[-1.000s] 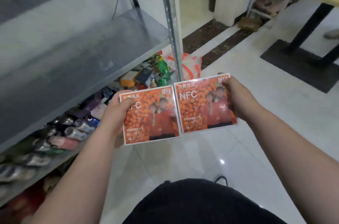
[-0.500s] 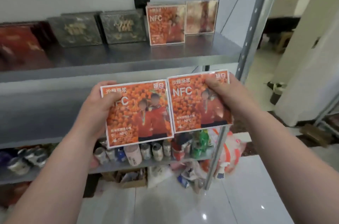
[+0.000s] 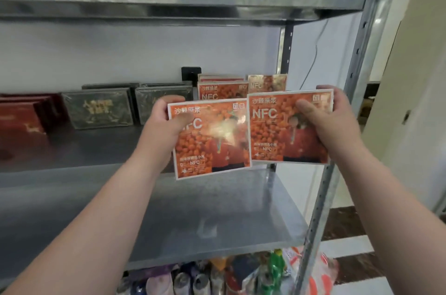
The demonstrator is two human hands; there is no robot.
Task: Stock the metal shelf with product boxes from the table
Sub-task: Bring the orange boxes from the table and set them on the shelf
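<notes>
Head view: left hand (image 3: 166,123) grips one orange box (image 3: 212,140), right hand (image 3: 323,121) grips another orange box (image 3: 277,130), both above the metal shelf (image 3: 217,222).

The one view sits on my head, looking forward and slightly down along both forearms, near enough that my left hand (image 3: 166,125) and right hand (image 3: 330,121) fill the middle. It faces the metal shelf (image 3: 217,210) almost head-on, with boards above, behind and below my hands. The upright post (image 3: 357,65) slants just right of my right hand.
</notes>
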